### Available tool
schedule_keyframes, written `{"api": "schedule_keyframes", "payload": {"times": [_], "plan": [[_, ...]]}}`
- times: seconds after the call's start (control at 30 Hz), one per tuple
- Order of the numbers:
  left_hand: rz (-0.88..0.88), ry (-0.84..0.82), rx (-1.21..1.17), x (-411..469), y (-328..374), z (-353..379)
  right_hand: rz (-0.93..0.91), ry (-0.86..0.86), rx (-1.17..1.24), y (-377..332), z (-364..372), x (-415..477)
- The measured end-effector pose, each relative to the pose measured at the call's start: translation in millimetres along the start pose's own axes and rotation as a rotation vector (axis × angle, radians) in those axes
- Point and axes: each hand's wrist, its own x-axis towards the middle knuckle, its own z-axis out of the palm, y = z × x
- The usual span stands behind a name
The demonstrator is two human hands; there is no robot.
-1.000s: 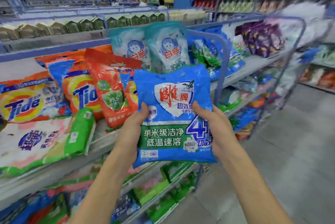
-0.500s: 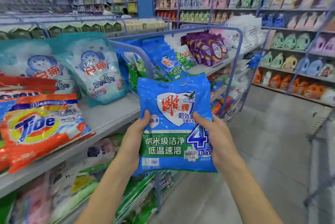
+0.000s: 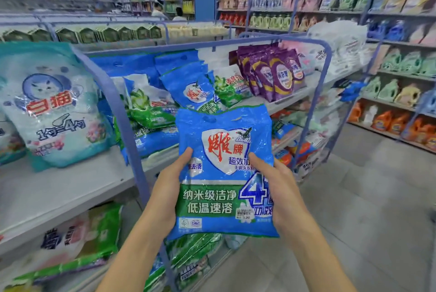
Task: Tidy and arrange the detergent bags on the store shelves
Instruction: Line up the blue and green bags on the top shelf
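A: Holding what, and how?

B: Gripping a blue detergent bag (image 3: 224, 173) by both side edges, upright, printed face toward the camera. On one edge the left hand (image 3: 168, 187), thumb pressed flat on the front. On the other the right hand (image 3: 280, 187), thumb likewise on the front. Fingers of both tucked behind the plastic, hidden.

A: Where, against the shelves?

B: In the air, in front of the upper shelf (image 3: 59, 192), touching none of it. Just beyond its top edge, more blue bags (image 3: 191, 86) of the same print, leaning in a loose pile, the nearest partly covered by the held one.

A: And around those?

B: To the left, green-and-white bags (image 3: 151, 112), half behind a blue tube frame (image 3: 128, 140). Further left, a teal bag with a cat face (image 3: 52, 112), standing, its left side lost at the picture's border. To the right, purple bags (image 3: 280, 76) in an upright row.

A: Lower levels?

B: Mostly hidden by arms and bag. Below left, a white-and-green bag (image 3: 77, 244), lettering cut off by the shelf lip. Under the held bag, green packs (image 3: 193, 254), blurred.

A: Readable print?

B: Large red and white characters, a big "4", a small price sticker with fine print too small to read.

A: Background?

B: Across the aisle, far shelves (image 3: 342, 11) of pouches and orange jugs (image 3: 382, 119), all soft. Far back, two people (image 3: 157, 9), too blurred for detail.
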Motion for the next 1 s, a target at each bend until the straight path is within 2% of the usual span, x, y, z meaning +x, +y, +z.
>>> {"api": "schedule_keyframes", "payload": {"times": [0.2,0.43,0.6,0.77,0.9,1.0], "plan": [[0.072,0.052,0.028,95,14,49,0.001,-0.058,-0.076,-37,-12,111],[0.16,0.145,0.021,183,45,79,-0.116,-0.181,-0.148,-75,6,223],[0.354,0.359,0.093,234,78,89,-0.079,-0.327,-0.141,-89,41,309],[0.451,0.592,0.151,269,96,97,-0.08,-0.52,-0.162,-96,73,381],[0.569,0.841,0.316,297,80,103,-0.137,-0.585,-0.322,-72,80,414],[0.601,0.934,0.341,303,57,103,-0.134,-0.661,-0.355,-55,72,421]]}}
